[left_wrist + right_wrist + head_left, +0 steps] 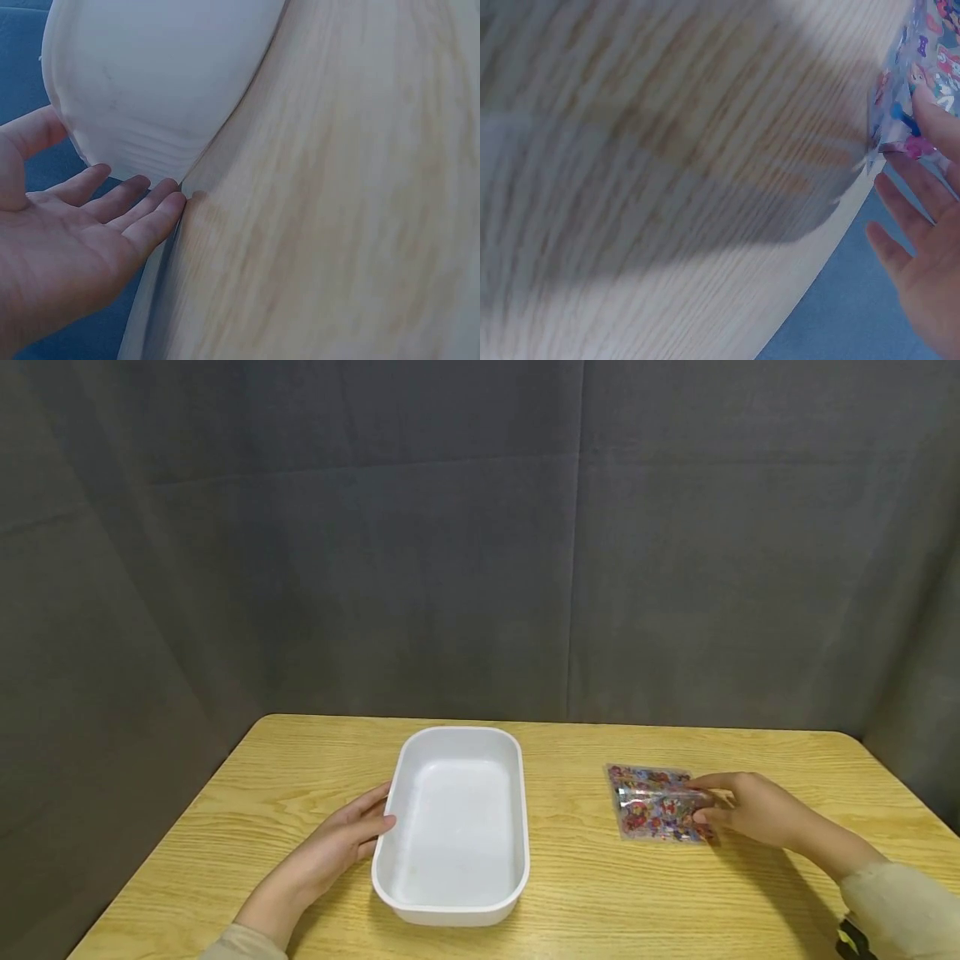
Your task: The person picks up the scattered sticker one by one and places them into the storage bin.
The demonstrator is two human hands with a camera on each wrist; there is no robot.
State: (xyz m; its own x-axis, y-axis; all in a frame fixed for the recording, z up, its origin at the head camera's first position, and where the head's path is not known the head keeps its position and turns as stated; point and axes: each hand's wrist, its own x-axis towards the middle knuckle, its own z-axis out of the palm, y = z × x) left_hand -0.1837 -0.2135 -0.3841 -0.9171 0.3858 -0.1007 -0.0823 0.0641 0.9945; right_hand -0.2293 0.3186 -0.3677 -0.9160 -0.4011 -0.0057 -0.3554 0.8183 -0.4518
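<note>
A deep white rectangular tray [459, 910] with rounded corners stands on the table, nothing inside it. My left hand [330, 852] is at its left side, thumb over the rim and the other fingers against the outer wall. In the left wrist view those fingertips [154, 187] touch the tray's outside [172, 75]. To the right lies a clear plastic packet [651, 814] with colourful cartoon prints, its middle bulging. My right hand [761, 810] pinches its right edge between thumb and fingers. Only part of the packet [937, 45] shows in the right wrist view.
Both things are on a light wood-grain table [570, 877] with rounded far corners. A dark grey cloth [450, 568] hangs behind the table and along its sides. Bare tabletop separates the tray from the packet.
</note>
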